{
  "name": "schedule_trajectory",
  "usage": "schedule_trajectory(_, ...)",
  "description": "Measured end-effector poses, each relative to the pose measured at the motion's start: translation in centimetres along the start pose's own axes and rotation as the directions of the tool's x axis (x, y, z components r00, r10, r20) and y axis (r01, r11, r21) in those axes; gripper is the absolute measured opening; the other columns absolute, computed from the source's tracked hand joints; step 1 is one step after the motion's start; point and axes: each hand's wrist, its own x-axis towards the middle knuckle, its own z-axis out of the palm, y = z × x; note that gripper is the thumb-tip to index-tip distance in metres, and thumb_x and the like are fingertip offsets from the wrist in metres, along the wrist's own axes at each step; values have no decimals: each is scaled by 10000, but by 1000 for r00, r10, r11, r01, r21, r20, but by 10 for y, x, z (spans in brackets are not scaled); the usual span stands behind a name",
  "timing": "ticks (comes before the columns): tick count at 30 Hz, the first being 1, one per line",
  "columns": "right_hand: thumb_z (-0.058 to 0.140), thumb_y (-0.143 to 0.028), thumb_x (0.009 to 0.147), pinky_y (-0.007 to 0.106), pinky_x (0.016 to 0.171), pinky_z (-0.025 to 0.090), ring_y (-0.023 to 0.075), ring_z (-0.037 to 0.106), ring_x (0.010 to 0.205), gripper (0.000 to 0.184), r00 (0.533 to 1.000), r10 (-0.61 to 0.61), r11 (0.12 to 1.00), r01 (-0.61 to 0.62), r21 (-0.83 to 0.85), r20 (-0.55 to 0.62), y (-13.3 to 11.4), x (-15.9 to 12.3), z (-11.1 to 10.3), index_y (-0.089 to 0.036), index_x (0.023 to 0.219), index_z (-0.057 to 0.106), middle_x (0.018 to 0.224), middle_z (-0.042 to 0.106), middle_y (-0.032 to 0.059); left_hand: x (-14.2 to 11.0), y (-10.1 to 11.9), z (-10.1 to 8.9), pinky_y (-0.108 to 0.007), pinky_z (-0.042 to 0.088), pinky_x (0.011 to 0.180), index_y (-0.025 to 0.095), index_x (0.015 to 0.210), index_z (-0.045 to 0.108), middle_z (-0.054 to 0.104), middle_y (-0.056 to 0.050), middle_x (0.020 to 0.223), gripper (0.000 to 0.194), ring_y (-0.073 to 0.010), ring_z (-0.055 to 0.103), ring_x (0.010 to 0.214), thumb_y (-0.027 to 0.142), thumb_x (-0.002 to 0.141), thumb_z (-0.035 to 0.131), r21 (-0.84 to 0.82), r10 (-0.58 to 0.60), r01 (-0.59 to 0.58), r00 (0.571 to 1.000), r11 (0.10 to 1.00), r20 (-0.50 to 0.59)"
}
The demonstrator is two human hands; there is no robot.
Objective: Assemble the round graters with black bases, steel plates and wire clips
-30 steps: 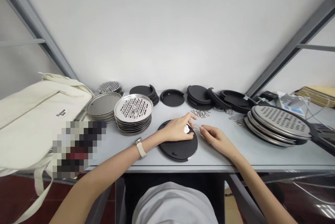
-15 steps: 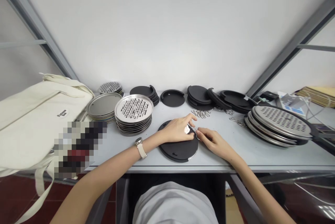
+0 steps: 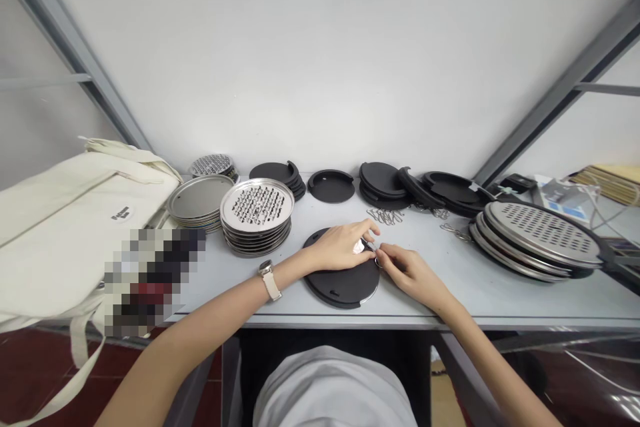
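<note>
A round black plate with a raised partial rim and small slots lies near the table's front edge. Across its upper part rests my left hand, wearing a watch, its fingers bent and closed at the plate's right side. A small white piece shows by those fingers; I cannot tell what it is. Just right of the plate, my right hand pinches a small bent wire hook between thumb and forefinger. The left fingertips meet the same hook, which they mostly hide.
Stacked metal grater discs and plain metal discs stand left, near a cream bag. Black rimmed plates line the wall. Loose wire hooks lie behind my hands. Perforated metal pans are piled right.
My hands stay at the plate's right edge, with only a slight shift of the fingers around the wire hook. The view has moved very slightly.
</note>
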Motion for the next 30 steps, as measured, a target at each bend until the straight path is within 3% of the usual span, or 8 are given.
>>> schedule_trajectory(15,314,-346,959,259,570,358,145,448,566,329,1000,-1,1000,1,-1,22,-1,-1,-2,-210,667,378,606,453,-20,0,-1,-1,-275,433,854,232,1113,471,626,-9,1022,353,-167,596,974,272,799,627,-13,-2,2,1000,1000,-16)
schedule_trajectory(20,323,-336,955,257,560,348,146,451,567,330,1000,-14,999,14,-29,0,-2,-1,-2,-208,656,383,587,446,-20,-2,1,-1,-300,438,865,236,1219,376,633,-20,1061,515,-190,601,986,259,767,622,6,-19,19,1000,1000,-11)
schedule_trajectory(30,323,-314,958,261,561,326,144,435,562,315,1000,0,998,1,-57,16,-2,-1,3,-212,660,352,579,420,-29,0,0,-2,-288,431,876,234,1235,364,631,-19,1054,524,-188,597,1001,207,763,591,-20,-25,26,1000,999,18)
